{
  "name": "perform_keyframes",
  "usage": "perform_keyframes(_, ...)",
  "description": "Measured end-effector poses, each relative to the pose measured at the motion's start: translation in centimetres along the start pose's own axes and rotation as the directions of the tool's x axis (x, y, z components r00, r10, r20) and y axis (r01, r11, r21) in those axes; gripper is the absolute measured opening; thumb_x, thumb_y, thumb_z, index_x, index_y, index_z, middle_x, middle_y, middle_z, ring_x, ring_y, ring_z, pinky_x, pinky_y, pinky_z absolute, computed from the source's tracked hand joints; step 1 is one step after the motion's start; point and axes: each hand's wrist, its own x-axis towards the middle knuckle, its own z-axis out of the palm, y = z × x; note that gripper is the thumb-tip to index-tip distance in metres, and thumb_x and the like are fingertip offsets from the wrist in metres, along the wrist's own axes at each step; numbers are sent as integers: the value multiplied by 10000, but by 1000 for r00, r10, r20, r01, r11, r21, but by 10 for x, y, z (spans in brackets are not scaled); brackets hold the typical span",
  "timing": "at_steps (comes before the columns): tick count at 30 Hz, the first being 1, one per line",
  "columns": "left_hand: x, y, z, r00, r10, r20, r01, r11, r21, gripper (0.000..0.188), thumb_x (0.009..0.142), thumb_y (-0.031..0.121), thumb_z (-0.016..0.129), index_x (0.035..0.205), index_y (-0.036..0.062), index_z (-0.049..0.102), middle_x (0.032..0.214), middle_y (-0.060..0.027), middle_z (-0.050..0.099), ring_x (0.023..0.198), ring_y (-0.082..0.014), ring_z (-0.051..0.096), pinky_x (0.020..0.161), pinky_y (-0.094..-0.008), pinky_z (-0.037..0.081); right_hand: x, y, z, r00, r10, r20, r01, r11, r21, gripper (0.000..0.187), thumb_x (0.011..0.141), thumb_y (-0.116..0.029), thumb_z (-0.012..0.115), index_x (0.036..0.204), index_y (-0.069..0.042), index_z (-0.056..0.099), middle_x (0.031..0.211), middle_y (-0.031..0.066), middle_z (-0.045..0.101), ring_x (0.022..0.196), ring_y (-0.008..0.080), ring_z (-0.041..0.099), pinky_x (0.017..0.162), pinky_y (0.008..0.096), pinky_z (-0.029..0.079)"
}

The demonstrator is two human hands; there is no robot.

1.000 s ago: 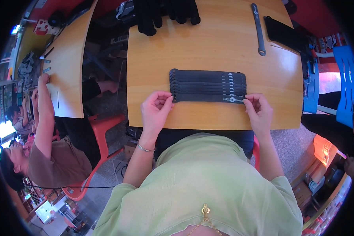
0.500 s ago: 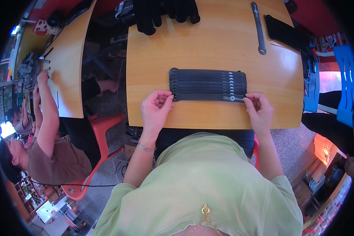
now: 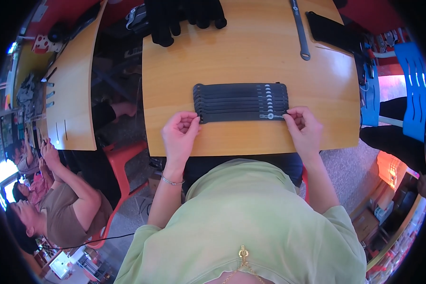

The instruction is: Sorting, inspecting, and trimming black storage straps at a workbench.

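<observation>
Silver shines from a bracelet (image 3: 172, 181) below the left hand (image 3: 180, 131), whose thumb and forefinger, left of the frame's centre, pinch together on the left end of the nearest strap (image 3: 232, 117). Overlapping dark straps (image 3: 232, 97) lie just above mid-frame, and right of centre the right hand (image 3: 305, 130), fingers curled, pinches that nearest strap's right end.

A table (image 3: 246, 57) fills the upper centre; a red chair (image 3: 120, 161) stands at left, a blue chair (image 3: 412, 130) at right. Grey floor (image 3: 336, 177) shows lower right, red wall (image 3: 378, 14) upper right, glare (image 3: 4, 171) far left.
</observation>
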Motion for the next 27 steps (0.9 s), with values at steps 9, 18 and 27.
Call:
perform_keyframes(9,0,-1,0,1000,1,-11,-1,1000,2,74,831,-20,624,903,-26,604,764,-32,618,647,-65,603,577,-179,502,1,-3,2,1000,21,-8,-21,1000,0,123,794,-29,680,876,-11,590,722,19,609,597,60,540,544,199,456)
perform_keyframes(18,0,-1,2,1000,-4,-26,5,1000,10,77,827,-22,629,899,-31,604,754,-35,618,644,-66,602,581,-180,505,2,-4,3,1000,16,-19,-16,1000,-22,117,786,-29,685,855,-14,592,712,25,603,585,64,542,536,204,453)
perform_keyframes(27,-2,-1,4,999,9,-43,-8,1000,23,74,820,-25,631,889,-33,606,747,-33,619,638,-66,598,584,-175,498,2,-5,4,999,-24,-32,22,997,-76,116,772,-20,687,840,-23,592,702,39,594,565,85,550,514,218,449)
